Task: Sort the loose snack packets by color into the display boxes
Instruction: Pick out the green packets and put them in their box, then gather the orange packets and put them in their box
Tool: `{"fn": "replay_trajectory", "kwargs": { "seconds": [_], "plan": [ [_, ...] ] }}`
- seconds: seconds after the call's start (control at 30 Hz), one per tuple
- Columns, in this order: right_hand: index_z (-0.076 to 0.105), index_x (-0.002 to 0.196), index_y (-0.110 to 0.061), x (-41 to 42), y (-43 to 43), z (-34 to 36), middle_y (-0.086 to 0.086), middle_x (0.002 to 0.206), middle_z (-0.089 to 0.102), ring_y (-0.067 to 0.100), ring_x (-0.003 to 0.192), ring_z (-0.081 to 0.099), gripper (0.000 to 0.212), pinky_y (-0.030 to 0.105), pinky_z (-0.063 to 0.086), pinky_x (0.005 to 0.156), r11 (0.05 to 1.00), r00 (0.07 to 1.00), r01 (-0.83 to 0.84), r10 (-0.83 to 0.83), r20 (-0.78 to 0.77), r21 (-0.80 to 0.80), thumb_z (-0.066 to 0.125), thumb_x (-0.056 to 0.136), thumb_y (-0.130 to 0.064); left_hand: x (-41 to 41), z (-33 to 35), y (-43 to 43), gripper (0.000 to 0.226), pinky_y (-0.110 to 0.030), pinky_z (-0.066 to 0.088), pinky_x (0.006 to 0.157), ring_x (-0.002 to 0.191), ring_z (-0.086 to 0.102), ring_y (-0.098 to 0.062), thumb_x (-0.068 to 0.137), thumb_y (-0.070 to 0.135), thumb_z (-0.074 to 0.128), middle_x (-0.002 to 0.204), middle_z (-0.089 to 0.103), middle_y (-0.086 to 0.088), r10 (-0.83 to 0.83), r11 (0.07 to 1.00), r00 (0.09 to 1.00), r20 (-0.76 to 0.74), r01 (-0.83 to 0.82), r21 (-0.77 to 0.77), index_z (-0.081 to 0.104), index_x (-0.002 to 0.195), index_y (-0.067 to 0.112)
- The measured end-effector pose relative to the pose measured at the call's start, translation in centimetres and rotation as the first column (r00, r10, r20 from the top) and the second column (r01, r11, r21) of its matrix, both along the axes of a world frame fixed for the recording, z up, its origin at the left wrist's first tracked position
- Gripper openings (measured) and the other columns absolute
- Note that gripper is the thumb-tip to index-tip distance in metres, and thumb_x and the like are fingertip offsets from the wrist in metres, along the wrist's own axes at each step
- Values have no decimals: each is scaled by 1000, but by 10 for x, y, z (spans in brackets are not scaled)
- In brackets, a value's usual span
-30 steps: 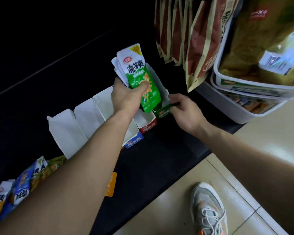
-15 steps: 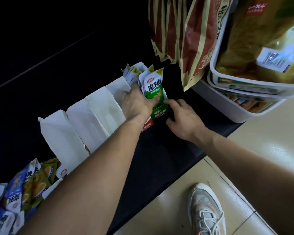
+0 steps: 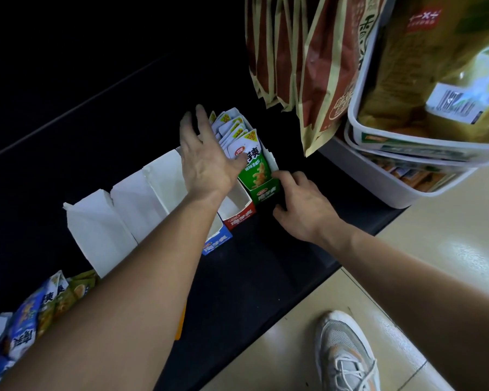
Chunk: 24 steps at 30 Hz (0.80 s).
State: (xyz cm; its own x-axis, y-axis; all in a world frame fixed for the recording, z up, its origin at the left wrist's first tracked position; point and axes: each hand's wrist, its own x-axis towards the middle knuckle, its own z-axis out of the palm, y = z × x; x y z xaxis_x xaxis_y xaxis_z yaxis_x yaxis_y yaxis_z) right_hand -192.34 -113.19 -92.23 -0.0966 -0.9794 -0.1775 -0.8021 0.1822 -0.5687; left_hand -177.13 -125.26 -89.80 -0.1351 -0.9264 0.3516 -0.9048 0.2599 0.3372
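Observation:
Several green snack packets stand upright in the green display box at the right end of a row on the dark shelf. My left hand hovers over them with fingers spread, its thumb touching the front packet. My right hand grips the green box's front right corner. The red display box and the blue display box stand to the left, with white interiors showing. A pile of loose packets, blue and olive, lies at the lower left.
Tall red-brown bags hang above the green box. Stacked white tubs of goods sit at the right on the shelf edge. More white boxes extend left. My shoe stands on the tiled floor.
My left hand lowered the bunch of green packets into the green box and opened off them. My right hand moved from the box's front edge to grip its corner.

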Motion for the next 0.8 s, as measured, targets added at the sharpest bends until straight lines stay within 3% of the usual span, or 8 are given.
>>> {"fn": "replay_trajectory", "kwargs": {
  "seconds": [0.07, 0.2, 0.27, 0.37, 0.43, 0.57, 0.8],
  "plan": [
    [26, 149, -26, 2, 0, 0, 9, 139, 38, 34, 125, 42, 69, 45, 47, 97, 1000, 1000, -2, 2, -8, 2, 61, 89, -27, 0, -1, -2, 91, -40, 25, 119, 148, 25, -28, 84, 46, 69, 159, 30, -12, -79, 995, 992, 95, 73, 69, 25, 156, 11],
    [24, 150, -27, 4, 1, 0, 9, 139, 37, 33, 124, 42, 71, 46, 47, 96, 1000, 1000, 2, -2, -29, 11, 61, 89, -28, -7, 6, -4, 67, -39, 34, 109, 137, 39, -28, 84, 44, 65, 142, 55, -5, -130, 991, 966, 223, 123, 45, 48, 144, 17],
    [23, 150, -27, 4, 1, 2, 9, 140, 37, 33, 124, 42, 71, 46, 47, 96, 1000, 999, 5, -4, -42, 18, 60, 89, -29, -6, 11, -9, 73, -39, 34, 109, 139, 35, -28, 84, 47, 65, 146, 50, -4, -120, 990, 962, 245, 99, 98, 43, 147, 19],
    [25, 151, -23, 7, 6, 10, 9, 141, 36, 33, 125, 42, 71, 48, 48, 97, 1000, 997, 9, -8, -72, 21, 60, 89, -30, 7, 20, -4, 93, -40, 26, 119, 147, 23, -28, 84, 48, 69, 161, 29, -6, -131, 985, 964, 231, 99, 144, 21, 158, 19],
    [29, 149, -20, 13, 12, 22, 9, 140, 36, 34, 125, 42, 68, 48, 47, 98, 1000, 997, -4, 5, -79, 15, 60, 89, -29, 20, 34, 13, 93, -39, 25, 120, 148, 22, -27, 85, 46, 69, 163, 24, -6, -157, 980, 970, 185, 129, 153, 18, 158, 18],
    [35, 147, -17, 33, 23, 67, 11, 141, 36, 37, 126, 42, 62, 46, 44, 102, 995, 991, -100, 99, -90, -1, 59, 91, -28, 71, 75, 70, 75, -38, 31, 115, 145, 29, -22, 91, 43, 63, 160, 32, 0, -180, 947, 974, 139, 134, 293, 30, 155, 21],
    [36, 150, -18, 101, 58, 191, 12, 145, 34, 37, 131, 42, 59, 44, 44, 104, 908, 890, -420, 413, -194, 4, 56, 95, -27, 194, 147, 186, 69, -36, 37, 111, 140, 38, -22, 91, 51, 61, 155, 38, 2, -36, 873, 981, 193, -63, 483, 37, 151, 26]
  ]
}}
